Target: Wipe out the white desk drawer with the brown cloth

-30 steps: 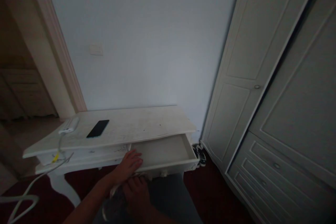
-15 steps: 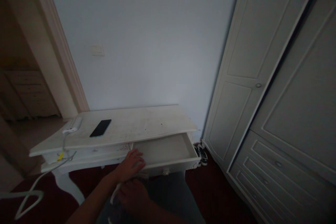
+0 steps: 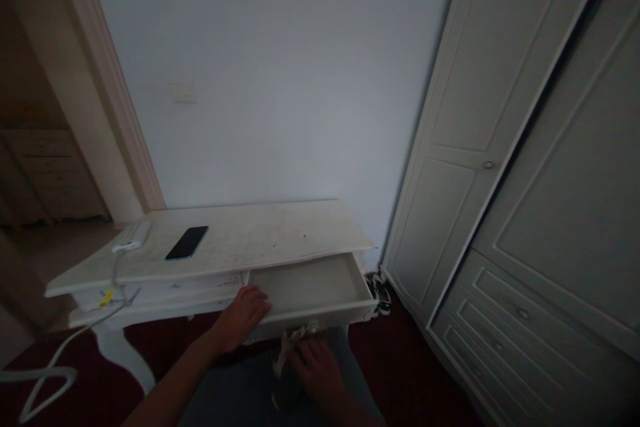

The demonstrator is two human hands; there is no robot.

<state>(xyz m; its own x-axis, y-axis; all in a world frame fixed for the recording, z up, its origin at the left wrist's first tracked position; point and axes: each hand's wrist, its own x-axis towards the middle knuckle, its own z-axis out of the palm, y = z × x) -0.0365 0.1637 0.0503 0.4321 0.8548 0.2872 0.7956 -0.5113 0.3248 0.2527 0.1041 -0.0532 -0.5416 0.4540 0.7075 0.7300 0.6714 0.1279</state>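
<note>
A white drawer (image 3: 313,285) is pulled out from the right half of a worn white table (image 3: 265,230). Its inside shows bare. My left hand (image 3: 245,313) is closed over the drawer's front left corner, fingers bent across the edge. Just below the drawer front, my right hand (image 3: 320,361) grips a crumpled pale cloth (image 3: 287,350). Part of that cloth bunches against the drawer front, around where the knob sits, and the rest hangs down in shadow.
A dark phone (image 3: 187,242) and a white power strip (image 3: 133,237) lie on the table's left side. The strip's cord (image 3: 50,373) loops down at the left. Shoes (image 3: 379,293) stand by the wardrobe (image 3: 450,200). My legs are under the drawer.
My right hand has moved right with the cloth, from below my left hand to the middle of the drawer front. My left hand has settled onto the drawer's corner.
</note>
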